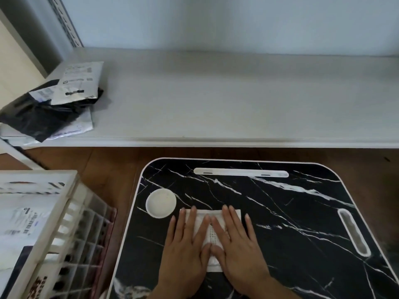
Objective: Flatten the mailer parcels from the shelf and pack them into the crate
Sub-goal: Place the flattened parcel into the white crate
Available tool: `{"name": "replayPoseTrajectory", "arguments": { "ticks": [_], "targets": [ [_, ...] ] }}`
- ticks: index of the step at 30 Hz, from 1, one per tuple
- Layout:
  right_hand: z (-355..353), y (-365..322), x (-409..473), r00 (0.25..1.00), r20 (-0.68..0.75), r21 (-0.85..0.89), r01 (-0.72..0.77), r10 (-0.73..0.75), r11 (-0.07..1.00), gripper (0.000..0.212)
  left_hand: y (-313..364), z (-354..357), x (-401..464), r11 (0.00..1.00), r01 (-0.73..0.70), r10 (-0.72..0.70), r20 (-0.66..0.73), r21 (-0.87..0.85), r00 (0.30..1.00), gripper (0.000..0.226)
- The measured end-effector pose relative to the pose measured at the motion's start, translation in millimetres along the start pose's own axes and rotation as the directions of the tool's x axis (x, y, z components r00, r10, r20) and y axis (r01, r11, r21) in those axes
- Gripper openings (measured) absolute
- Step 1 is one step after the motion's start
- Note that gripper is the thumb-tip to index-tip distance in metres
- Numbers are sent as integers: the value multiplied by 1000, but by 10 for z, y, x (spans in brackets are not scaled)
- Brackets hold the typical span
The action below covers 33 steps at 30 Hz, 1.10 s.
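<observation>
White mailer [212,233] mostly under both hands

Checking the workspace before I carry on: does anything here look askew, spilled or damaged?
Nothing spilled or torn. The only untidy spot is the pile of mailers at the shelf's left end: crumpled, with the black one overhanging the front edge. Both hands, left and right, lie flat on a white mailer on the marbled table.

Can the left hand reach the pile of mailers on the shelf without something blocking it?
Probably yes. The left hand lies flat on the white mailer, and nothing stands between it and the pile at the shelf's left end.
</observation>
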State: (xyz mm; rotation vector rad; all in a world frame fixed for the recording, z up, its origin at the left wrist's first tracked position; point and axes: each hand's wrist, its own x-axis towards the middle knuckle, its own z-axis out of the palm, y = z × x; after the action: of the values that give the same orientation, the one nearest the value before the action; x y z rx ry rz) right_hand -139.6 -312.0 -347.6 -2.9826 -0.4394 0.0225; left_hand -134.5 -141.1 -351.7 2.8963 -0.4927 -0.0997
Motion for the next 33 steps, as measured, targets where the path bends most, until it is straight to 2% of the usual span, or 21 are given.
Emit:
{"name": "replayPoseTrajectory", "arguments": {
  "ticks": [10, 13, 16, 21, 26, 29, 30, 31, 33],
  "targets": [
    [-67, -16, 22, 995, 95, -35, -19, 23, 999, 58, 24, -61, 10, 997, -4, 0, 47, 72, 999, 60],
    [-70, -23, 50, 993, 119, -70, 4, 5, 998, 61, 1, -96, 43, 993, -43, 33, 88, 107, 996, 63],
    [-80, -19, 77, 989, 129, -93, 81, -68, 992, 65, -23, -139, 79, 978, -139, 122, 116, 157, 986, 64],
    [-96, 11, 105, 987, 126, -88, 107, -96, 990, 66, -61, -133, 114, 982, -168, 153, 147, 91, 977, 62],
    [-133, 31, 130, 972, 215, -21, 100, -93, 995, 66, -52, -254, 164, 982, -180, 165, 211, 52, 963, 72],
    [-236, 87, 148, 964, 207, 98, 150, -167, 984, 80, -76, -356, 170, 977, -211, 198, 326, 4, 924, 79],
    [-285, 129, 124, 948, 267, 152, 134, -171, 979, 86, -98, -385, 185, 973, -229, 209, 353, 16, 912, 80],
    [-289, 183, 105, 938, 299, 147, 139, -178, 979, 92, -137, -382, 197, 969, -245, 218, 369, 27, 904, 81],
    [-251, 276, 98, 951, 262, 18, 165, -164, 986, 103, -205, -374, 216, 959, -280, 240, 379, 54, 894, 87]
  ]
}}
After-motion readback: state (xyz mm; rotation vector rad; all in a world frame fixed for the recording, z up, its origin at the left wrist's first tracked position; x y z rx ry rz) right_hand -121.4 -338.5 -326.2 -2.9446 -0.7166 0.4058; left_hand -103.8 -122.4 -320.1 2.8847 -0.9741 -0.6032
